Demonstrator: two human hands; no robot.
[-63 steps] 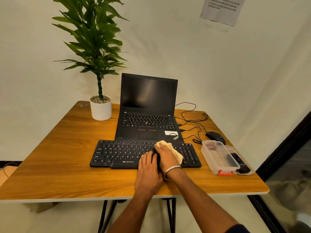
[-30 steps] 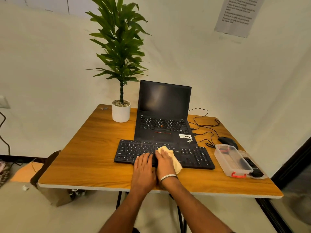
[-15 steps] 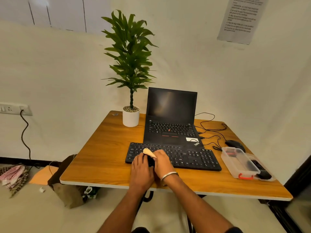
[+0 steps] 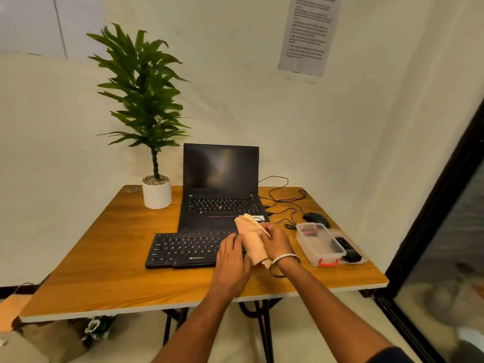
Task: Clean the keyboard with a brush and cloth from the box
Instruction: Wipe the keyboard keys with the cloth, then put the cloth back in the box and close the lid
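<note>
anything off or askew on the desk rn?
Nothing damaged or spilled. The keyboard sits slightly skewed to the table edge, and the box lies open with its lid beside it.

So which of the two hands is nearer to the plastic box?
The right hand. It holds the cloth just left of the plastic box, over the keyboard's right end. The left hand lies further left, on the cloth's other side.
</note>
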